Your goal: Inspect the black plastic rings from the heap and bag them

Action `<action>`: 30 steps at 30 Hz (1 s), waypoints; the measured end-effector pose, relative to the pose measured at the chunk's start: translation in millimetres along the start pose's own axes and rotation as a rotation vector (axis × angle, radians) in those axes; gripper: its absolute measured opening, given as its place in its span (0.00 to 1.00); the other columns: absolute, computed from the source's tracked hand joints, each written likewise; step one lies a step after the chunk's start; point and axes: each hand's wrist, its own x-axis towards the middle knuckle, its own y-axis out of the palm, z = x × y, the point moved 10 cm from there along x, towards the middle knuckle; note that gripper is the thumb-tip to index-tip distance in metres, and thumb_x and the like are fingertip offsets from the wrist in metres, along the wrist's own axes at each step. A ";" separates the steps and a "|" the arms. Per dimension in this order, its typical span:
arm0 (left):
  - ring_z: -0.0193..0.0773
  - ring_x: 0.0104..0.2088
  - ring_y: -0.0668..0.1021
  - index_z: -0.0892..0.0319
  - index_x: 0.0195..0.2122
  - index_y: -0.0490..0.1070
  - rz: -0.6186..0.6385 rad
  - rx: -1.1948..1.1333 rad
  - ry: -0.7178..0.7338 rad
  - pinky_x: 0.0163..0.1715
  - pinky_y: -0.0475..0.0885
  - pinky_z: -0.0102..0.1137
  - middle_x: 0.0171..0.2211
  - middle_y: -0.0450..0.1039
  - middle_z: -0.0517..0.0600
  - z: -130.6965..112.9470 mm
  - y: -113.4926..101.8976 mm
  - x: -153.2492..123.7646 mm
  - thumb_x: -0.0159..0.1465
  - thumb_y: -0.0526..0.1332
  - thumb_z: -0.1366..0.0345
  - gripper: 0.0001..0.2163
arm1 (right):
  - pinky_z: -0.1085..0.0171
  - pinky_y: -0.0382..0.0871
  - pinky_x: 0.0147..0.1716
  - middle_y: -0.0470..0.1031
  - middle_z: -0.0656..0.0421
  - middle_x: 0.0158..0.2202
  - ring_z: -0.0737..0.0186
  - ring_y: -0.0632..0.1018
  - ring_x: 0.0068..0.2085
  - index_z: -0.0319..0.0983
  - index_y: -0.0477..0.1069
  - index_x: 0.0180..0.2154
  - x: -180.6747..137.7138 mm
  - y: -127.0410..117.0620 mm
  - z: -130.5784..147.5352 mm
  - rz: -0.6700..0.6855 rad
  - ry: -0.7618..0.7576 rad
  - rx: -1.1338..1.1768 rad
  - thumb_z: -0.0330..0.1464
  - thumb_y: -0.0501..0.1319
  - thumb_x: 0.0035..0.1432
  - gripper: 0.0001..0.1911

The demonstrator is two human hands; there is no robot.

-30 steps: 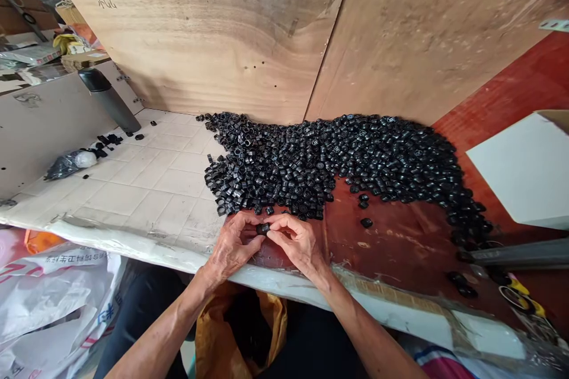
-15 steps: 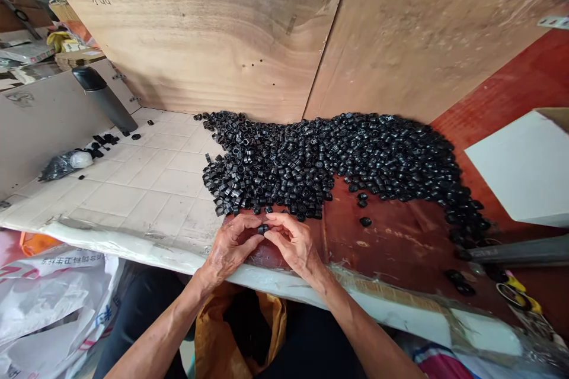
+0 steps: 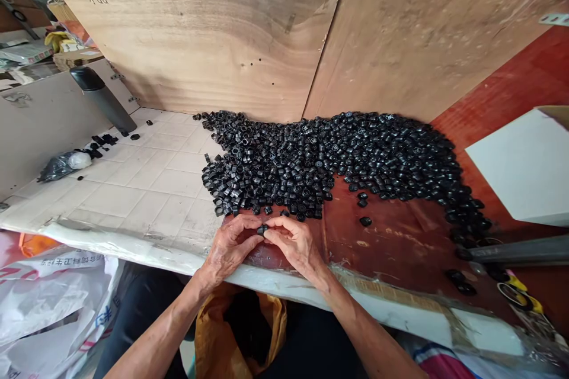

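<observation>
Between the fingertips of both hands is a small round black plastic part [image 3: 262,230]. My left hand [image 3: 232,246] pinches it from the left side, thumb below and index finger above. From the other side my right hand [image 3: 296,243] grips it with thumb and fingers in the same manner. Fingertips cover much of the part, so whether it is one piece or two joined pieces is hard to tell. Just beyond the hands lies a large heap of black caps and rings [image 3: 275,172]; a few loose ones sit at its near edge.
A plywood board [image 3: 213,47] stands behind the heap. At the left lean a dark grey bottle [image 3: 103,99] and a plastic bag [image 3: 60,166]. A white box [image 3: 520,169], a grey tube [image 3: 524,250] and yellow-handled scissors [image 3: 524,293] are at right. An orange-brown sack [image 3: 213,331] hangs open below the edge.
My right fingers have shifted slightly around the small black part, and a loose piece near their tips shows more clearly. Both hands stay in nearly the same place.
</observation>
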 end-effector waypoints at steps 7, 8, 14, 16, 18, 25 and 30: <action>0.44 0.48 0.84 0.56 0.47 0.79 0.030 -0.191 -0.182 0.54 0.80 0.40 0.46 0.83 0.53 11.4 4.9 0.7 0.65 0.70 0.65 0.10 | 0.59 0.77 0.48 0.82 0.56 0.43 0.57 0.83 0.45 0.44 0.80 0.42 -2.0 -1.4 33.4 -0.013 -0.315 -0.148 0.25 0.63 0.64 0.10; 0.44 0.48 0.85 0.56 0.47 0.79 0.036 -0.236 -0.211 0.53 0.81 0.40 0.46 0.83 0.53 13.4 6.7 0.6 0.64 0.70 0.65 0.10 | 0.59 0.77 0.49 0.82 0.56 0.44 0.57 0.83 0.45 0.44 0.80 0.42 -2.5 -0.5 36.2 -0.003 -0.335 -0.142 0.25 0.63 0.64 0.11; 0.43 0.46 0.84 0.57 0.45 0.79 -0.018 -0.218 -0.159 0.51 0.80 0.38 0.44 0.82 0.51 13.3 3.7 1.3 0.64 0.72 0.64 0.09 | 0.59 0.77 0.48 0.82 0.55 0.44 0.56 0.83 0.46 0.43 0.81 0.41 -1.9 -1.7 35.8 -0.018 -0.307 -0.126 0.28 0.64 0.66 0.07; 0.43 0.46 0.84 0.56 0.46 0.79 -0.010 -0.161 -0.102 0.52 0.80 0.38 0.44 0.82 0.52 8.3 3.2 1.5 0.65 0.71 0.64 0.09 | 0.61 0.78 0.44 0.83 0.55 0.42 0.57 0.83 0.42 0.43 0.80 0.42 -1.6 -3.1 28.0 -0.052 -0.262 -0.129 0.29 0.65 0.65 0.06; 0.44 0.48 0.83 0.56 0.47 0.78 0.011 -0.107 -0.040 0.53 0.79 0.39 0.46 0.82 0.52 1.1 3.9 1.9 0.67 0.70 0.65 0.09 | 0.62 0.78 0.39 0.83 0.56 0.40 0.58 0.83 0.38 0.42 0.78 0.47 -2.3 -4.0 18.3 -0.089 -0.212 -0.149 0.31 0.66 0.65 0.09; 0.43 0.48 0.84 0.55 0.48 0.78 -0.007 -0.068 0.043 0.54 0.79 0.40 0.46 0.82 0.52 -10.9 1.7 3.6 0.69 0.69 0.63 0.08 | 0.65 0.73 0.30 0.77 0.63 0.25 0.61 0.79 0.26 0.42 0.75 0.53 -5.9 9.3 12.4 0.012 -0.178 -0.232 0.34 0.59 0.72 0.11; 0.41 0.47 0.83 0.55 0.47 0.78 -0.019 -0.086 0.041 0.53 0.79 0.38 0.45 0.82 0.51 -10.8 1.1 3.3 0.69 0.69 0.63 0.08 | 0.63 0.75 0.36 0.82 0.56 0.37 0.58 0.82 0.37 0.42 0.80 0.44 -1.3 0.3 24.2 -0.028 -0.180 -0.176 0.33 0.64 0.66 0.07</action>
